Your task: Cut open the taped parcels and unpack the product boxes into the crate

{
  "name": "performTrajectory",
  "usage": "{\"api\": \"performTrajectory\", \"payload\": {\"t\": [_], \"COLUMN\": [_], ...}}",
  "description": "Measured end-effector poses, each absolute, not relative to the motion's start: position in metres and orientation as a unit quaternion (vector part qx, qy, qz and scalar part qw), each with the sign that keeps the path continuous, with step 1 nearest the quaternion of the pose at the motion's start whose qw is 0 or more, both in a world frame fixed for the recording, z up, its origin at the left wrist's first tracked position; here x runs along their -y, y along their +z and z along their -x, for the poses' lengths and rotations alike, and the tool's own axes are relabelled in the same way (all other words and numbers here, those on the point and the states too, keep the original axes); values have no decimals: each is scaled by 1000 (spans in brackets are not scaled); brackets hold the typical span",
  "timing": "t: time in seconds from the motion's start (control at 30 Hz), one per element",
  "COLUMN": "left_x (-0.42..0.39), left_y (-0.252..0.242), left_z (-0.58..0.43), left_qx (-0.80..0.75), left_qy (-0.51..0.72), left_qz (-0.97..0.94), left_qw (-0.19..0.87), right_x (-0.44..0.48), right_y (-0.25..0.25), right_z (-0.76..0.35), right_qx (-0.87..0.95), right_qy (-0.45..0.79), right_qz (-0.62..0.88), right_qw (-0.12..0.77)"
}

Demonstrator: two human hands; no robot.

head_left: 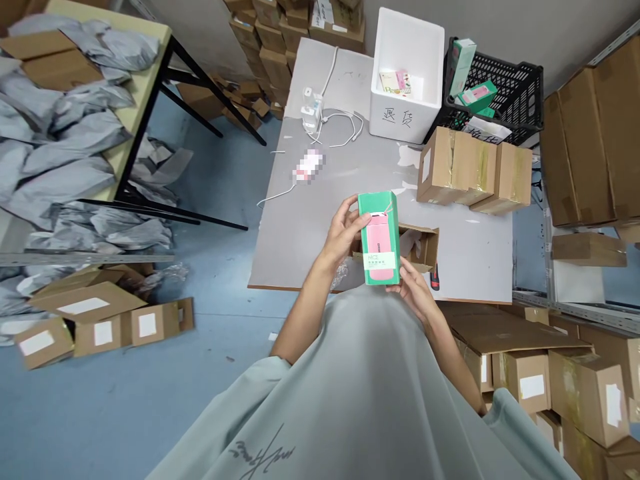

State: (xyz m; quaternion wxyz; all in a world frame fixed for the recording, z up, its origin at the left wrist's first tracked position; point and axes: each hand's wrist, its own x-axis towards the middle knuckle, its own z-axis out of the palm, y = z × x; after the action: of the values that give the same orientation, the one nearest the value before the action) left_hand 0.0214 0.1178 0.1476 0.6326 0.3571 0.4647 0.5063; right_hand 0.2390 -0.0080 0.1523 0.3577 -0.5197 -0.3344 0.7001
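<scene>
A green product box (381,230) with a pink device pictured on its front is held upright above the table's front edge. My left hand (345,230) grips its left side, thumb across the front. At the lower right corner, my right hand (413,287) has its fingers closed on the same box. Behind the green box lies an opened cardboard box (427,247), partly hidden, with something pale inside. A red and black tool (435,279), too small to name, lies beside it. Crumpled clear plastic (339,275) shows below my left hand.
On the grey table (285,233) stand a white foam bin (407,110), a black crate (520,93) with green boxes, and taped cartons (457,163). A power strip (311,113) trails cables. Grey parcels (75,153) cover the left table; cartons (530,383) are stacked at right.
</scene>
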Motion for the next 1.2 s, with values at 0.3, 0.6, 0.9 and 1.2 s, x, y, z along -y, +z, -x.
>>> {"api": "performTrajectory", "payload": {"t": [0.3, 0.6, 0.9, 1.2], "left_x": [-115, -114, -115, -116], "left_y": [146, 152, 143, 139], "left_z": [-34, -32, -26, -33], "left_qx": [-578, -541, -394, -433], "left_qy": [494, 499, 506, 525], "left_qz": [-425, -429, -282, -310], "left_qw": [491, 524, 714, 664], "right_x": [5, 3, 3, 5], "right_y": [161, 152, 159, 146], "right_z": [-223, -230, -243, -241], "right_qx": [538, 440, 282, 292], "right_qy": [396, 500, 738, 738], "right_qz": [691, 637, 465, 475], "right_qw": [275, 388, 399, 381]}}
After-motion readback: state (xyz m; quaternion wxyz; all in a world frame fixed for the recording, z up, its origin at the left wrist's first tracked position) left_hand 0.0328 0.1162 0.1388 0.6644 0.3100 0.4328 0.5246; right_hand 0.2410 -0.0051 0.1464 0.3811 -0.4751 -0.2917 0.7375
